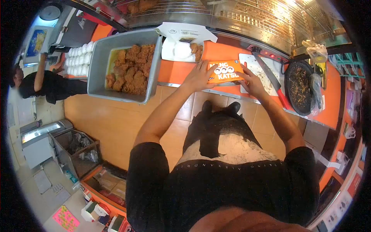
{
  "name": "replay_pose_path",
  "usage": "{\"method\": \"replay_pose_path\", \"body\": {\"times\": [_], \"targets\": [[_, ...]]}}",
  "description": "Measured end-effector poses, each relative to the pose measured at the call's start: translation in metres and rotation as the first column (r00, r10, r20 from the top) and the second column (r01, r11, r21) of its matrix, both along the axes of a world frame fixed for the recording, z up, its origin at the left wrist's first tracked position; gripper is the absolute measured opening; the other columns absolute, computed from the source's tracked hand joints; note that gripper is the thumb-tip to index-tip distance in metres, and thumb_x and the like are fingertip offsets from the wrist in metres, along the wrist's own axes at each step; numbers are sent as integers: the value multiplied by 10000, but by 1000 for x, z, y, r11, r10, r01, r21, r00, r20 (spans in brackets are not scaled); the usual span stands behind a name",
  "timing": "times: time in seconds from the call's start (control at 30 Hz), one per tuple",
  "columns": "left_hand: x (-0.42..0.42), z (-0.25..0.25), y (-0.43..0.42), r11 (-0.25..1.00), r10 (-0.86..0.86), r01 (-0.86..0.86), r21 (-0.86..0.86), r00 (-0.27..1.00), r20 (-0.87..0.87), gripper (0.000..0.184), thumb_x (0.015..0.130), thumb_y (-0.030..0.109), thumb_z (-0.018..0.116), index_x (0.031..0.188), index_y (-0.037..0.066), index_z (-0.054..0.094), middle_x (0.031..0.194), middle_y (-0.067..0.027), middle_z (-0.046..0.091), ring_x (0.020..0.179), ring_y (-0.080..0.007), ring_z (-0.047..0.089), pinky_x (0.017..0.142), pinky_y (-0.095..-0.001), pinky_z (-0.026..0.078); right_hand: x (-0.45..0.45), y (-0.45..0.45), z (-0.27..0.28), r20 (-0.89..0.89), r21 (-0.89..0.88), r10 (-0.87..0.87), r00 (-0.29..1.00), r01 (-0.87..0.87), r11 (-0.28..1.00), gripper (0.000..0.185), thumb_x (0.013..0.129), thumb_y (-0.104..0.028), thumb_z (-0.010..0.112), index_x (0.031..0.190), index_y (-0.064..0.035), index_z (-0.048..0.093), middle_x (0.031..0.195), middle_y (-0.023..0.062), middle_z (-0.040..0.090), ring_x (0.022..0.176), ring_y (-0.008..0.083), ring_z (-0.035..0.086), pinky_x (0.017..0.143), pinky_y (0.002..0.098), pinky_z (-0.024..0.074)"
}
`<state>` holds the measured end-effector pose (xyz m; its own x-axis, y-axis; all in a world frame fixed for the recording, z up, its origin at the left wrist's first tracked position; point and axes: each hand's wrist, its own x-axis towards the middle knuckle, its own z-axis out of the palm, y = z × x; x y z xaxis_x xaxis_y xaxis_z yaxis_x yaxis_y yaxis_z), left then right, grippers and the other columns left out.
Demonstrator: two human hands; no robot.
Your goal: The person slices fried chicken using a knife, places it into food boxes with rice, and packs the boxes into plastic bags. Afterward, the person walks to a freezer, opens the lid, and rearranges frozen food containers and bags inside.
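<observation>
Orange box (225, 72) gripped by left fingers (201, 65) and right fingers (247, 74), fried pieces (133, 66) in tub (99, 65) and open carton (168, 50)

Orange desk strip (171, 68) passable between deep grey plastic tub (97, 71) and left fingers (202, 65), open white cardboard carton (174, 58) blocking beyond.

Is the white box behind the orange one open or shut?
Open: the white box has its lid flipped back, baring fried pieces inside.
</observation>
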<state>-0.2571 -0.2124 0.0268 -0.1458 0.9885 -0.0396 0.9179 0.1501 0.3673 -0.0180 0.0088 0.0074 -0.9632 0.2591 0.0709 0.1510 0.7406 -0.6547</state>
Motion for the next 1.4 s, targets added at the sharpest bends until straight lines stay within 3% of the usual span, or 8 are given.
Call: {"method": "replay_pose_path", "body": {"times": [0.07,0.2,0.27,0.37,0.87,1.3,1.37,1.4], "targets": [[-8,7,7,998,-54,55,-30,998,36,873,798,507,743,1506,145,382,1515,-303,278,1455,-443,252,1128,-533,345,0,5,-2,-16,80,36,999,-35,996,629,825,-31,653,1385,-305,569,1542,202,384,1219,357,596,936,392,553],[-9,-5,-2,988,-151,147,-35,980,-127,828,832,518,702,1538,276,344,1523,-286,267,1436,-474,255,1150,-543,316,4,-9,9,14,60,62,998,-63,996,619,835,-70,656,1406,-282,550,1567,200,342,1318,384,506,1027,431,494],[-3,-11,-11,986,-147,161,42,962,-230,813,847,522,684,1546,303,331,1544,-278,243,1441,-490,237,1160,-537,304,7,-19,24,112,422,96,989,-134,897,635,856,-90,640,1456,-247,500,1579,233,294,1394,406,412,1108,460,396],[4,-11,-13,990,-111,127,58,970,-218,783,879,526,648,1554,299,321,1583,-256,189,1450,-518,193,1177,-538,274,10,-21,32,177,351,102,979,-160,923,680,855,-146,654,1495,-240,445,1607,221,228,1444,415,313,1170,501,290],[-11,5,1,974,-202,208,92,977,-75,711,901,481,639,1528,275,373,1473,-267,351,1350,-446,379,1129,-499,363,-3,-7,20,-57,429,205,977,-161,889,569,861,-206,710,1392,-150,512,1439,167,508,1308,331,512,1089,462,434],[4,-6,-8,983,-122,143,115,978,-170,716,888,513,648,1519,304,384,1533,-316,228,1411,-519,251,1144,-597,289,10,-32,22,173,432,97,980,-164,887,635,903,-169,640,1496,-139,416,1618,154,265,1478,381,279,1177,539,258],[9,-4,-6,982,-127,149,114,976,-179,735,863,535,666,1508,300,403,1514,-321,244,1381,-524,285,1128,-614,303,13,-45,14,102,496,89,991,-128,859,649,898,-159,655,1494,-108,402,1566,190,312,1395,400,386,1136,553,313],[12,-10,-2,989,-98,114,97,984,-149,734,848,524,686,1489,280,426,1494,-326,263,1366,-528,297,1118,-608,316,17,-60,3,-87,299,-133,987,153,942,587,910,-159,649,1452,-94,435,1487,205,377,1318,367,449,1070,505,385]]}}
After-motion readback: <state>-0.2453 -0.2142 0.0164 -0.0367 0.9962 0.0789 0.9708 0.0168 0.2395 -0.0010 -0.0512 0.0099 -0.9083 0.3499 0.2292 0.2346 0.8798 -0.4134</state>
